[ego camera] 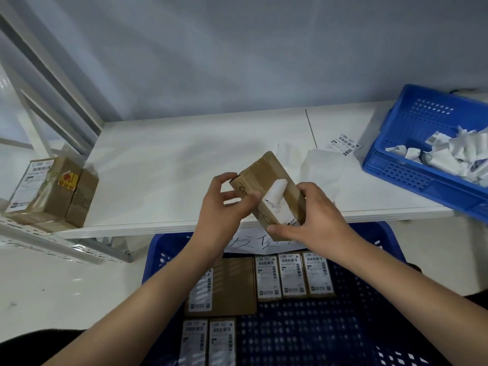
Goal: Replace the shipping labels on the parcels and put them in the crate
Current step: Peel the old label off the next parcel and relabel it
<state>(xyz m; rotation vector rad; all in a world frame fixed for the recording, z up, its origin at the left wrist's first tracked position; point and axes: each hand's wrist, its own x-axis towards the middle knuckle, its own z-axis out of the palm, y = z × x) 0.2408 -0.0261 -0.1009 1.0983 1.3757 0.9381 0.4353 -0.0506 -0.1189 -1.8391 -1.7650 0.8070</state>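
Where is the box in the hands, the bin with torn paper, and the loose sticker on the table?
box (260, 169), head view, top brown face.
bin (396, 167), head view, front blue wall.
sticker (342, 142), head view, barcode middle.

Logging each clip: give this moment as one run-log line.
stage: peeling old label | left hand: grips parcel | right hand: holds parcel | old label: partly peeled | crate: labelled parcels inside

Two blue perforated plastic crates are in view: one below the white table (184, 154) edge (351, 326), one at the table's right end (412, 143). The lower crate holds six labelled brown cardboard parcels (266, 277). One more brown cardboard parcel (266, 186) is held up with its white label half peeled. At least two stand at the left (52, 191). One loose printed label (342, 143) lies on the table.
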